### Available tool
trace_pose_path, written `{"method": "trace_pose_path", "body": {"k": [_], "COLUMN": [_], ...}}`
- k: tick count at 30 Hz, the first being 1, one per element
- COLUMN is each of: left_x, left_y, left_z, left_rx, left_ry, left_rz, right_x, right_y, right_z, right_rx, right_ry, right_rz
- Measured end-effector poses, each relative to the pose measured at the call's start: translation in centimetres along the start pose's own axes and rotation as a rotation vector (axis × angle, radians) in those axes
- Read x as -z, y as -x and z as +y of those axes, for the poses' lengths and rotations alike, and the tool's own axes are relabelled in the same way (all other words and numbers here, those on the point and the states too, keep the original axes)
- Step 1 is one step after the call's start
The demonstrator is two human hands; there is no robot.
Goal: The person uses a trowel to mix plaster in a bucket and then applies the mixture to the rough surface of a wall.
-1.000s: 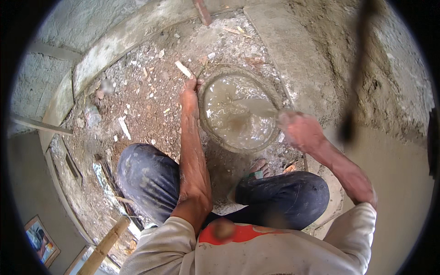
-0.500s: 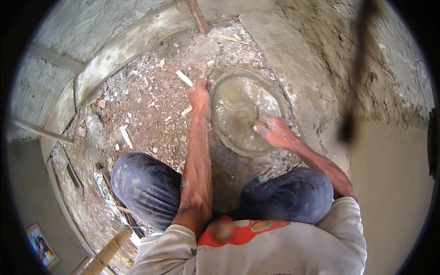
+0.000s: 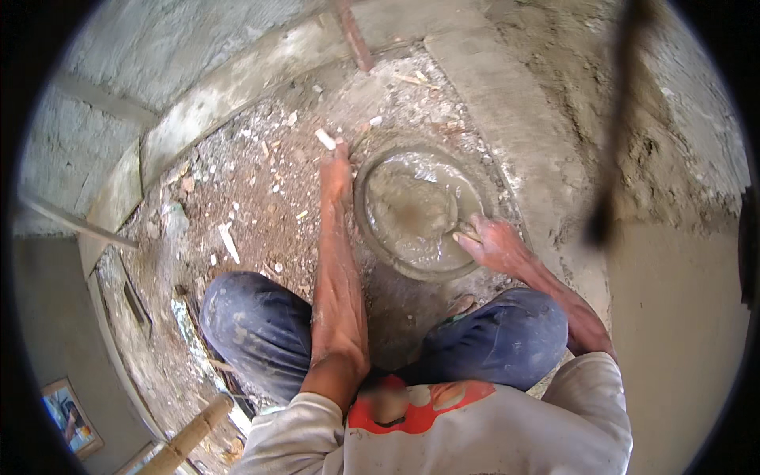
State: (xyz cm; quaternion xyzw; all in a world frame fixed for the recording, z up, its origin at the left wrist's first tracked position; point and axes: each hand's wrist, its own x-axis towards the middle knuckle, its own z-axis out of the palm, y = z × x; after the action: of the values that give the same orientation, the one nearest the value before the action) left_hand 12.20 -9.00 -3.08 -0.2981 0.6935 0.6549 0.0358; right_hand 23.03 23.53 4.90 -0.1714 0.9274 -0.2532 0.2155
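Note:
A round grey basin (image 3: pixel 365 240) of wet mortar (image 3: pixel 408 202) rests on the ground in front of my knees. My right hand (image 3: pixel 497 247) is closed round the short handle of a trowel (image 3: pixel 469 233) at the basin's right side. The trowel's blade is mostly hidden in the mortar, which is heaped in the middle and watery along its far and right edges. My left hand (image 3: pixel 336 170) is low beside the basin's left rim, close to a pale wood strip (image 3: pixel 324 139). Its fingers point away from me and are largely hidden behind the back of the hand.
Rubble and wood scraps (image 3: pixel 228 241) litter the dirt floor to the left. A reddish post (image 3: pixel 354 36) stands beyond the basin, against a low concrete edge. A bamboo pole (image 3: pixel 186 435) juts in at lower left. A blurred dark strand (image 3: pixel 613 150) hangs at right.
My right hand has drawn the trowel right and toward me through the mortar. My left hand has shifted slightly left, away from the rim. The view has tilted a little.

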Motion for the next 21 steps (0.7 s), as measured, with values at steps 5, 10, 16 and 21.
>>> {"method": "trace_pose_path", "body": {"k": [5, 10, 16, 21], "left_x": [-1.7, -0.9, -0.5, 2.5], "left_y": [-0.5, -4.8, -6.5, -9.7], "left_z": [11.3, 21.7, 26.2, 21.4], "left_rx": [-0.580, -0.790, -0.766, -0.695], "left_ry": [-0.233, -0.178, -0.468, -0.722], "left_rz": [0.487, 0.180, -0.004, -0.215], "right_x": [2.2, 6.9, 17.7, 24.6], "right_y": [0.3, 0.5, 8.6, 18.5], "right_z": [1.9, 1.1, -3.4, 7.0], "right_rx": [0.116, 0.231, 0.095, -0.269], "right_ry": [-0.060, 0.060, -0.322, -0.665], "right_rz": [0.054, 0.223, 0.124, 0.401]}}
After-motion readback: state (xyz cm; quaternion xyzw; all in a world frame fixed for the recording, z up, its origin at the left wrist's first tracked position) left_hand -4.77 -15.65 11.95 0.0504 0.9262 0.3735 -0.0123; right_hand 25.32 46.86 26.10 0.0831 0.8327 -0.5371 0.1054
